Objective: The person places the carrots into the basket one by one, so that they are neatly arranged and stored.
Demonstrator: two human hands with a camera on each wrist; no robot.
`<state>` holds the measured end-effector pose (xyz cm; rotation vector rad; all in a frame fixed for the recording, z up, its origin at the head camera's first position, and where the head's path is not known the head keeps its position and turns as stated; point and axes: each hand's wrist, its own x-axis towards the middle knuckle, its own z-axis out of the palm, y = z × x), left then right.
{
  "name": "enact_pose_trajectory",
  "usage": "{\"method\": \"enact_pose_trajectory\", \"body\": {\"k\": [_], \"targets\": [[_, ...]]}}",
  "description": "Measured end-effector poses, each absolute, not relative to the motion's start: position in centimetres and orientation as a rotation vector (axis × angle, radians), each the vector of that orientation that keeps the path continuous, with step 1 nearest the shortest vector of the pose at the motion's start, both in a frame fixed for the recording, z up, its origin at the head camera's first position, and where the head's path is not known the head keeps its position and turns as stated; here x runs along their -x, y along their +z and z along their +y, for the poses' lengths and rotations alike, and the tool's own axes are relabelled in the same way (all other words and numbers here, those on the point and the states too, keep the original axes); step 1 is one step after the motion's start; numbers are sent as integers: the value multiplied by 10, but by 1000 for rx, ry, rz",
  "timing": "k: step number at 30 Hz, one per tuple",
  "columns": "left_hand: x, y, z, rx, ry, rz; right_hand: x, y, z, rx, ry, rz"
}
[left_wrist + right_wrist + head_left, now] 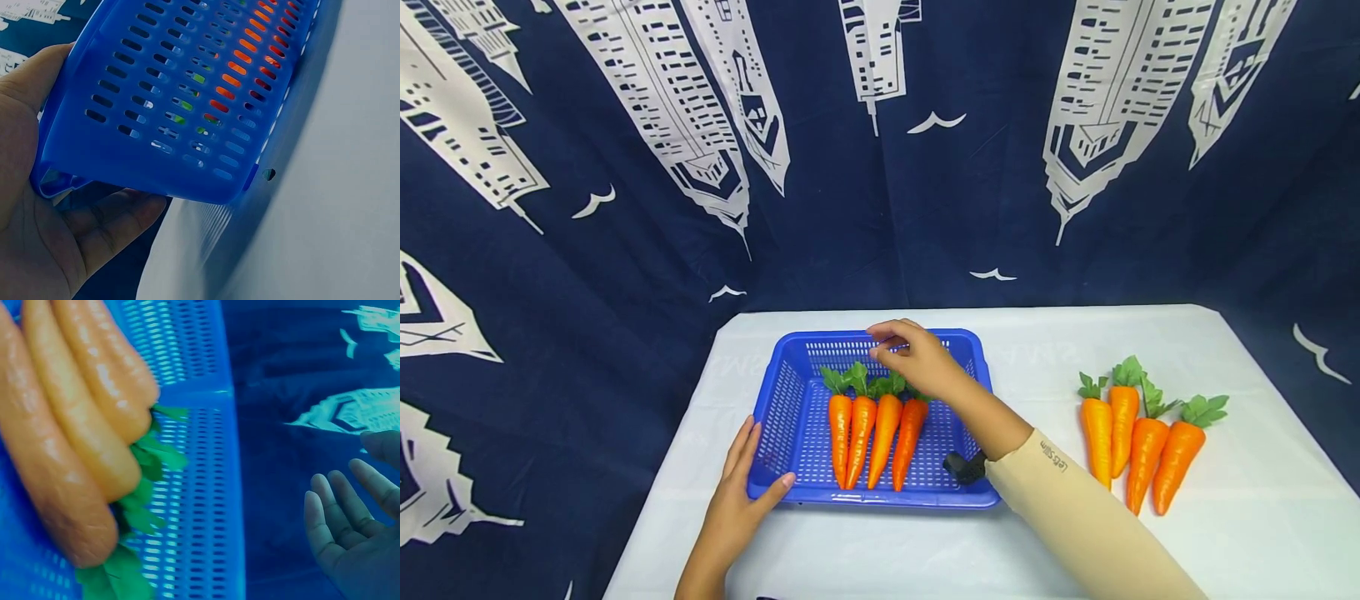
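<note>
A blue plastic basket [782,492] with slotted walls stands on the white table. Several orange carrots [887,429] with green leaf tops lie in it side by side, leaves toward the far wall. At the basket's near left corner my left hand [733,500] holds the rim, thumb over the front edge and fingers along the left side; the left wrist view shows the hand [44,175] around that corner. My right hand [917,357] hovers over the leaf tops near the far wall, fingers loosely bent, holding nothing. In the right wrist view its palm and fingers [337,512] are bare.
More carrots [1142,450], several of them, lie on the white table [1037,350] to the right of the basket, partly near the right sleeve [1075,500]. A black wrist device [964,468] hangs under the right forearm. Behind the table hangs a navy cloth [925,208] with white buildings.
</note>
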<state>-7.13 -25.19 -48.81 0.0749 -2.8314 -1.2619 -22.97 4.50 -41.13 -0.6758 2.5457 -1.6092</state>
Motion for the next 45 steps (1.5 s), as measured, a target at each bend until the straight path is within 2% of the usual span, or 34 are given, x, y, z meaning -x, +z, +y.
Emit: {"method": "enact_pose_trajectory", "body": {"k": [9,17,32,45], "targets": [[72,-489,-252,-59,-1261,-2824,224,-394,84,648,-1738,2590],[72,-490,-252,-54,-1261,-2823,218,-390,120,512,-1796,2647],[72,-492,-253,-65,-1266,-2836,193,-406,183,141,-1967,2786],[73,-491,-253,-72,-1284,-2830,162,-433,233,-292,-1860,2661]]}}
